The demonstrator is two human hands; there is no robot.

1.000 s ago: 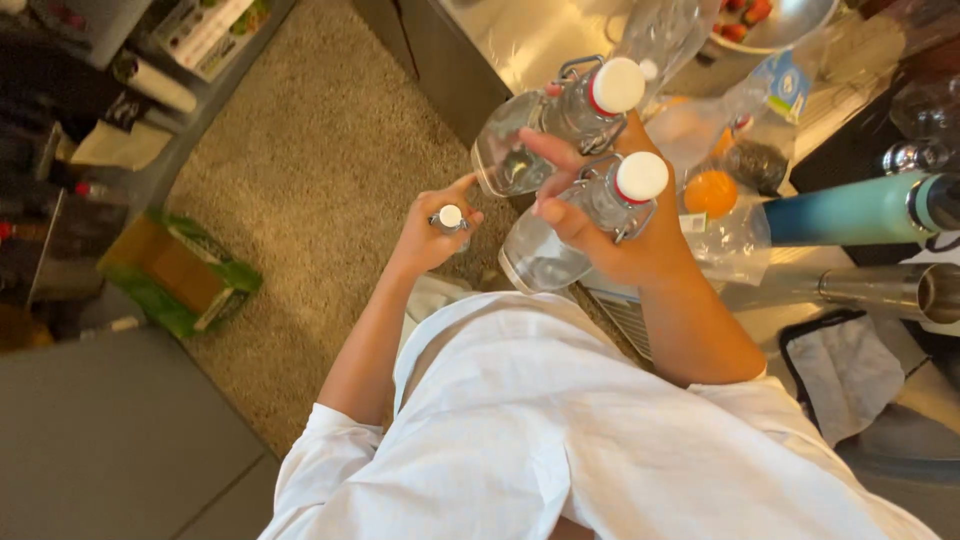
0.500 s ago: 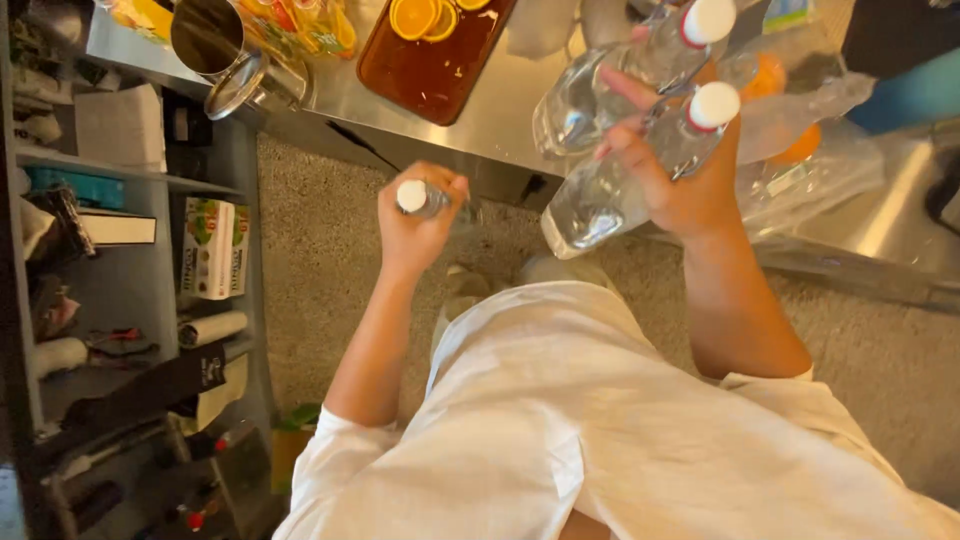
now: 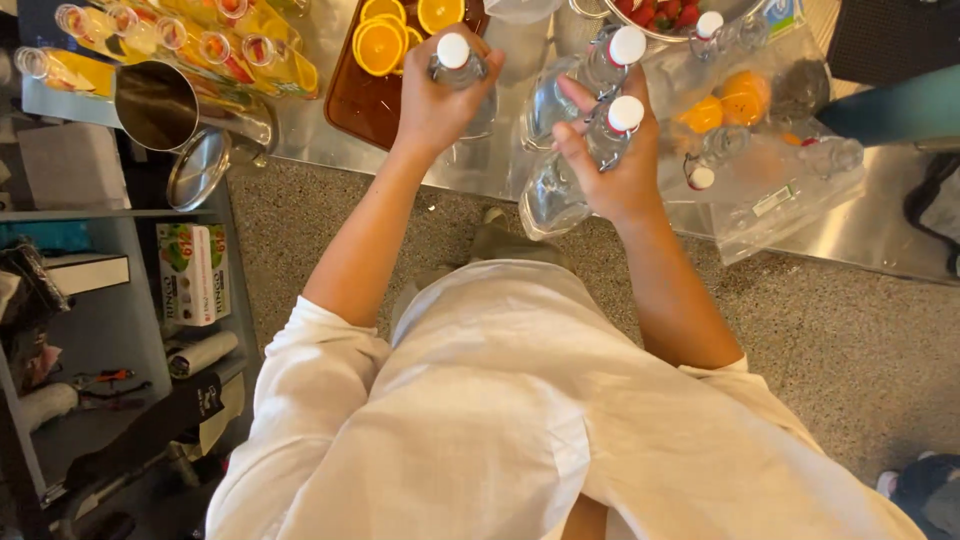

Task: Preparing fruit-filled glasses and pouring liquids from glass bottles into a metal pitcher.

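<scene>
Fingers of my left hand (image 3: 435, 105) wrap one clear bottle (image 3: 455, 75); my right hand (image 3: 610, 165) grips two bottles (image 3: 570, 150). Beyond them, orange slices (image 3: 385, 40) on the table (image 3: 860, 225); bottle bases hidden.

— What carries everything here?

— A steel worktop (image 3: 500, 165) along the top of the view, above a speckled floor (image 3: 830, 330).

— And what lies on it?

— At the left, a row of filled bottles (image 3: 180, 40) on their sides, with a metal jug (image 3: 160, 100) just beside them. Next comes a brown tray (image 3: 365, 100) bearing orange slices (image 3: 385, 35). Farther right sits a bowl of strawberries (image 3: 660, 15), then a clear plastic bag (image 3: 770, 150) holding empty glass bottles and oranges.

— Anything off the worktop?

— A grey shelf unit (image 3: 130, 300) at the left, with a carton (image 3: 192, 272) and tools on it.
</scene>
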